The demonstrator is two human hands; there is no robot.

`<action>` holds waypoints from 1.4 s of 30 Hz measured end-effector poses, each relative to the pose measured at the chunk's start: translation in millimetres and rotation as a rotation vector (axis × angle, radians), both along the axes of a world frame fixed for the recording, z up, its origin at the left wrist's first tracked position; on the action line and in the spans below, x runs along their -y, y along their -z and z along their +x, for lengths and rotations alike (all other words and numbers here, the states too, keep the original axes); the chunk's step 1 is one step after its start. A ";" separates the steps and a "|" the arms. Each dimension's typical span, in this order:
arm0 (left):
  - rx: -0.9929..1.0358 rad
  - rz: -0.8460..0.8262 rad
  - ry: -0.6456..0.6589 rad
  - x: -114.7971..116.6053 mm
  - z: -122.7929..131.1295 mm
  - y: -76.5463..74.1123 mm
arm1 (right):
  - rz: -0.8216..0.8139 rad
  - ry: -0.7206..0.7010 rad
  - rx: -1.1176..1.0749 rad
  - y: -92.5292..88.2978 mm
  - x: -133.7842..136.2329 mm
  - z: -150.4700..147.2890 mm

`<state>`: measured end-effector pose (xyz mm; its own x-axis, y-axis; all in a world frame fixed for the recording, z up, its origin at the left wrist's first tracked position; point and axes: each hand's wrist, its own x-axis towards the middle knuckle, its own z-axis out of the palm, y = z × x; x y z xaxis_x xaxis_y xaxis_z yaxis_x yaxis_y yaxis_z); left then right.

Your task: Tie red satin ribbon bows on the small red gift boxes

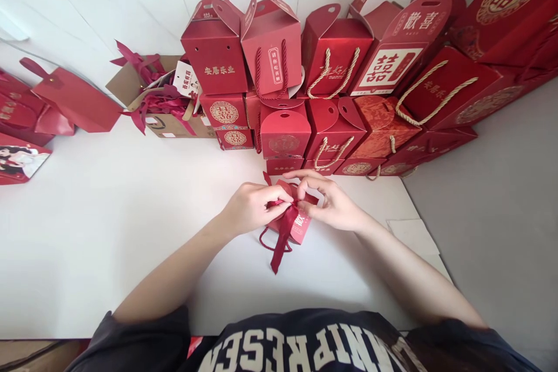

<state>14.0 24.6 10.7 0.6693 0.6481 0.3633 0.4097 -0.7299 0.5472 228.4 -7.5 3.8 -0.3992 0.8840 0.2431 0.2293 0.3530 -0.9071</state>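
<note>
Taking the small red box as the clock's centre, nearest, at 6 o'clock, is the dark shirt [261, 319], its large pale capitals upside down and partly cut off. The small red box [297, 232] lies on the white table [174, 256], directly between the two hands, with the character 歡 readable on its side. A glossy dark-red ribbon [284, 238] crosses its top, one tail trailing between 6 and 7 o'clock onto the table, and a red cord handle [263, 239] loops out at 7. At 9 o'clock the left hand [253, 206] pinches the ribbon between thumb and forefinger, its other fingers curled; at 3 the right hand [326, 200] pinches it just beside, remaining fingers loosely bent and raised. Farther out, at 10 o'clock, a cardboard box [174, 128] holds red ribbons and a white tag [185, 78], whose characters are too small to read surely. Beyond stand stacked red boxes: at 11 one box [220, 52] reads 安居乐业; at 12 a pinker box [275, 29] with red cord reads 请你吃喜糖; at 1 a tall-lidded box [392, 40] shows 歡喜 above a large 囍.
</note>
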 end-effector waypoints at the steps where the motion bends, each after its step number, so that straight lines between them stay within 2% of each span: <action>1: 0.003 0.003 0.009 0.1 -0.1 -0.1 | -0.009 0.004 -0.018 0.3 -0.4 0.9; 11: -0.055 -0.001 0.038 -1.1 -2.7 0.6 | -0.098 -0.073 -0.093 1.9 -1.7 0.7; 16: -0.083 -0.007 0.066 -0.9 -3.1 -1.2 | -0.099 -0.041 -0.121 -0.5 -2.5 5.2; 21: -0.124 -0.031 0.054 -1.5 -3.6 -2.5 | -0.138 -0.114 -0.023 -5.2 -0.6 5.1; 28: -0.075 -0.028 0.079 -1.4 -3.7 -2.9 | -0.254 -0.232 -0.166 -7.6 -4.4 12.9; 33: -0.072 -0.037 0.066 -2.7 -4.3 -3.1 | -0.153 -0.132 -0.028 -1.5 -1.9 6.3; 39: -0.036 -0.050 0.074 -2.7 -4.0 -4.2 | -0.113 0.094 -0.276 2.1 -3.8 9.9; 42: -0.035 -0.046 0.080 -2.4 -3.9 -3.1 | -0.005 0.154 -0.195 3.9 -1.1 7.6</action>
